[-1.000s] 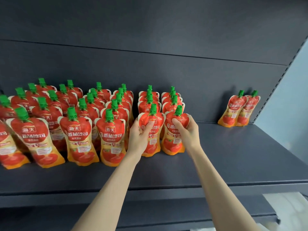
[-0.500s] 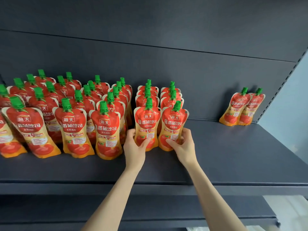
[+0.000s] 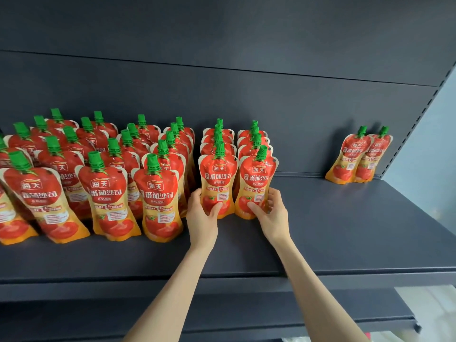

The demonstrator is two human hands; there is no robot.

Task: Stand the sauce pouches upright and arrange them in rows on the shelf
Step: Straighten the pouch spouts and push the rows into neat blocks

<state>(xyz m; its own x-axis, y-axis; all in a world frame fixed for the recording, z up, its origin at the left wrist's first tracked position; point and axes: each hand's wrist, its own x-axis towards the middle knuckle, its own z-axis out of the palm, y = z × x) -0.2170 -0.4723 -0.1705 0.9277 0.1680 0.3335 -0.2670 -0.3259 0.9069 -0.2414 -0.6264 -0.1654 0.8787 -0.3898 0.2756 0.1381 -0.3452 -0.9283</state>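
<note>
The left hand [image 3: 202, 214] was found gripping the lower body of a red-and-orange plastic sauce pouch with a green screw cap [image 3: 218, 176]. The right hand [image 3: 272, 213] was found gripping the twin pouch [image 3: 257, 180] just beside it, with thumbs laid across the fronts. Both were stood on the dark grey metal shelf [image 3: 345, 230] at the head of two short rows, straight ahead of the hands, long axes vertical. A leaning pair of like pouches [image 3: 359, 156] was noted against the back panel [image 3: 296, 107], well apart to the right; a reach there was judged to fall to the right hand.
</note>
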